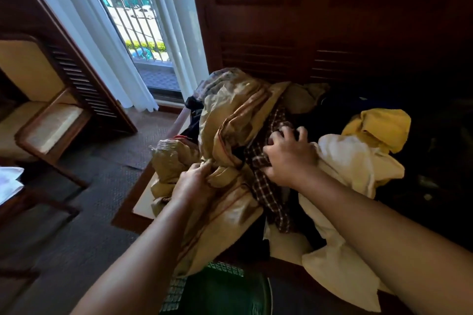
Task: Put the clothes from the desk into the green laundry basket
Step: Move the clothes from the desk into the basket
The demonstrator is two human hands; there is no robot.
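A heap of clothes covers the desk [143, 202]. On its left lies a tan garment [230, 120], and my left hand [195, 181] grips a fold of it near the desk's front. My right hand [289, 156] has its fingers curled into a brown checked shirt [266, 186] in the middle of the heap. A cream garment [343, 161] and a yellow one [378, 125] lie to the right, with dark clothes behind. The green laundry basket [220, 289] stands on the floor below the desk's front edge, partly hidden by my left arm and hanging tan cloth.
Dark louvred wooden doors [307, 33] rise behind the desk. A window with white curtains [122, 59] is at the back left. A wooden chair with a cream seat [51, 123] stands on the grey carpet [76, 238] at the left.
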